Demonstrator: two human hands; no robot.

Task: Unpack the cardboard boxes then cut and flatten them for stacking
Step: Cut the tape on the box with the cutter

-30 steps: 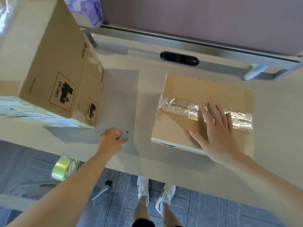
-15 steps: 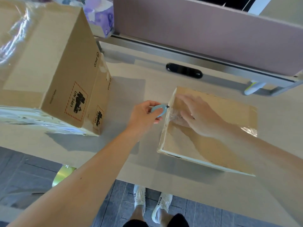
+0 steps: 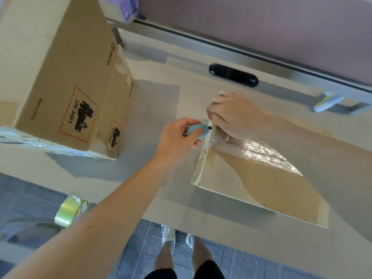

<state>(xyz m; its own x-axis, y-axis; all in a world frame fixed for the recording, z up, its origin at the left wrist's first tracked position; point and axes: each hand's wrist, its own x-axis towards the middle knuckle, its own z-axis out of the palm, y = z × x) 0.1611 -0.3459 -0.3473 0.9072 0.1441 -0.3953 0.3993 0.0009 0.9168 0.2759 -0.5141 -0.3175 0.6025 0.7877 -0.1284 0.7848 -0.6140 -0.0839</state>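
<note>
A flat brown cardboard box (image 3: 251,182) lies on the desk at the right, sealed with a strip of shiny clear tape (image 3: 259,154). My left hand (image 3: 177,139) holds a small light-blue cutter (image 3: 198,130) whose black tip touches the box's left edge at the tape. My right hand (image 3: 231,113) presses down on the box's far left corner, fingers curled at the edge beside the cutter tip. A large upright cardboard box (image 3: 66,81) marked UN 3481 stands at the left.
The beige desk (image 3: 153,109) has a black oval grommet (image 3: 233,75) and a pink partition (image 3: 261,27) behind it. A white-green handle (image 3: 327,101) lies at the far right. A roll of green tape (image 3: 70,212) sits below the desk edge. My feet stand on the tiled floor.
My left hand carried the cutter from the desk front up to the box's left edge. My right hand slid from the tape's middle to the far left corner.
</note>
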